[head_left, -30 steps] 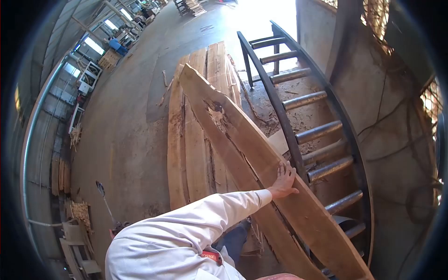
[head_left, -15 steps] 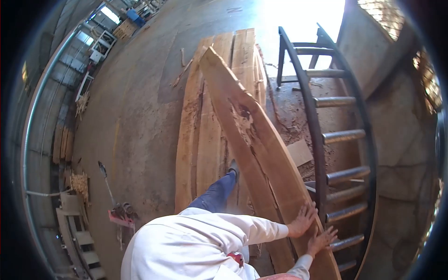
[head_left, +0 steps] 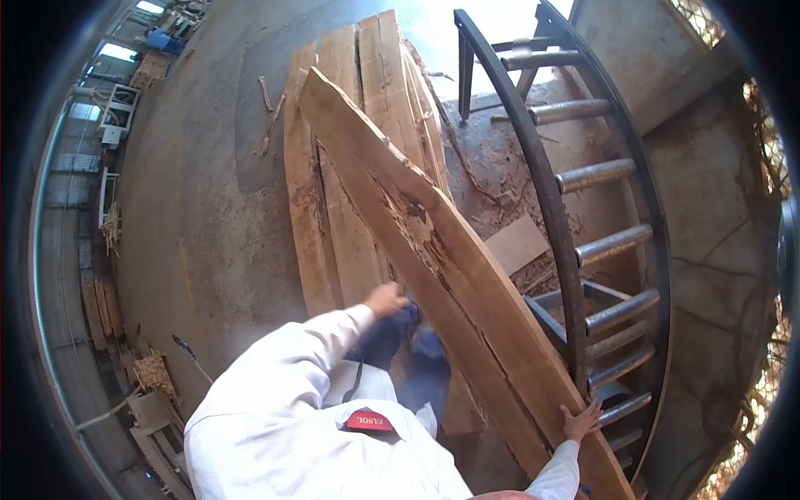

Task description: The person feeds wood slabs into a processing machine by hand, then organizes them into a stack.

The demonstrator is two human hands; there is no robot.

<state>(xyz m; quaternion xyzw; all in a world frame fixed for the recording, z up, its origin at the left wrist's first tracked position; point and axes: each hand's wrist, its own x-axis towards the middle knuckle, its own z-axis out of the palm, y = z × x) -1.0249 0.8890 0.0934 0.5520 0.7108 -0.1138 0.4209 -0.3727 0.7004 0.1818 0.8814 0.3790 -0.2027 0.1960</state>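
A long, thick wooden slab [head_left: 492,308] with a rough live edge and a dark crack along its length lies diagonally in front of me. Its far end overlaps several planks [head_left: 337,242] lying side by side. My right hand [head_left: 581,421] rests on the slab's right edge near its close end, fingers spread. Beside the slab's left edge, over my bent leg, is my left hand [head_left: 386,300]; motion blurs its fingers, and I cannot tell whether it grips the edge.
A roller conveyor [head_left: 612,244] with a dark metal frame stands right of the slab, close to its near end. Bark scraps and a flat offcut [head_left: 515,245] lie on the floor between. Stacked wood [head_left: 154,372] and machinery line the left wall.
My left hand has left the slab's right edge and moved across to its left side. My right hand stays on the right edge. The view has shifted, and the slab's far end appears further left.
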